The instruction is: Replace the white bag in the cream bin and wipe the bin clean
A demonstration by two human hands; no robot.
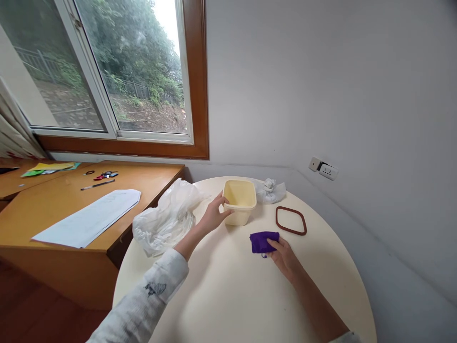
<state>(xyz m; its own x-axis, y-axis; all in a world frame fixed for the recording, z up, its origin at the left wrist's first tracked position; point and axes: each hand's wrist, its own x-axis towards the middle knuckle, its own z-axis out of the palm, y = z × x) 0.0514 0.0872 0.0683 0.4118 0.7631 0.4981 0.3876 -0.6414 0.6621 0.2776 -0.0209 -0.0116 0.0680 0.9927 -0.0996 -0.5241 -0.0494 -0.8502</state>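
My left hand grips the near left rim of a pale yellow plastic tub, thumb outside and fingers over the edge. The tub tilts slightly toward me, and no contents show inside it. In my right hand is a folded purple cloth, pinched at its right side between thumb and fingers. A small loop of string hangs under the cloth. Right of the tub, a brown rounded-square ring lies flat on the table.
A crumpled white plastic bag lies left on the round cream table. Behind the tub sits a knotted clear bag. The wooden desk at left holds paper sheets, a pen and scissors. A wall socket is at right.
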